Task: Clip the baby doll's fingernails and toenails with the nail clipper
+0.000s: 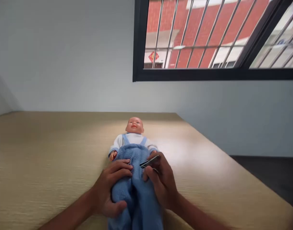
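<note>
Overhead, a pale grey wall [65,64] filling the upper part of the view, broken at the upper right by a dark-framed window [209,75] with metal bars [170,35] and a red brick building [204,28] beyond. Below it, a broad table [41,153] with a pale wood-grain top, its far edge against the wall and its right edge slanting toward the lower right corner of the view.

Lying on its back near the middle of the table, a baby doll [134,137], moulded head toward the far edge, in a white long-sleeved top with pale blue straps. Over it from the chest down, a blue fleece blanket [134,156], folded lengthwise and running out of view past the bottom of the picture, with the doll's legs hidden beneath.

Spread on the blanket, the left hand [110,185], fingers pressing across the doll's middle. Just beside it, the right hand [161,182], fingers curled, thumb and fingers pinching a small metal nail clipper [148,162] just above the blanket. Poking out at the blanket's edge, one tiny doll hand [113,155], apart from the clipper, with the left hand between them.
</note>
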A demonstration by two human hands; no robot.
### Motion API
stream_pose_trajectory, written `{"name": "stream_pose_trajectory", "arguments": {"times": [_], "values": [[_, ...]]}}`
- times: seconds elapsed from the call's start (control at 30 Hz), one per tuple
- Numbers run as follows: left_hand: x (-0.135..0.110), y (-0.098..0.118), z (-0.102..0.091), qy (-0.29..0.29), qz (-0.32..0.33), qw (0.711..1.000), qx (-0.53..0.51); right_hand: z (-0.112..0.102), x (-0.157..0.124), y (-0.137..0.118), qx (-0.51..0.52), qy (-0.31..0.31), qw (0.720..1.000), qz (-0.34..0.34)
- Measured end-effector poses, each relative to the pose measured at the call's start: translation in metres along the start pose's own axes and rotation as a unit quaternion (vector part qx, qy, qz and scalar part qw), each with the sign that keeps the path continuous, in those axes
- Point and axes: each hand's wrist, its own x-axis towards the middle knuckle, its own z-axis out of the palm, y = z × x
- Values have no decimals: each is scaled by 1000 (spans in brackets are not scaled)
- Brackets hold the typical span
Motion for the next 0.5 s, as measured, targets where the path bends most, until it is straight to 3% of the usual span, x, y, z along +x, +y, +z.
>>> {"name": "stream_pose_trajectory", "arguments": {"times": [0.13, 0.33, 0.5], "values": [[1, 13, 8, 13, -11, 1000, -4, -11, 9, -10, 25, -52, 997, 53], [-6, 29, 18, 25, 46, 999, -12, -21, 27, -29, 69, -206, 962, 169], [-5, 32, 21, 30, 86, 996, -26, -9, 52, -38, 118, -237, 951, 159]]}}
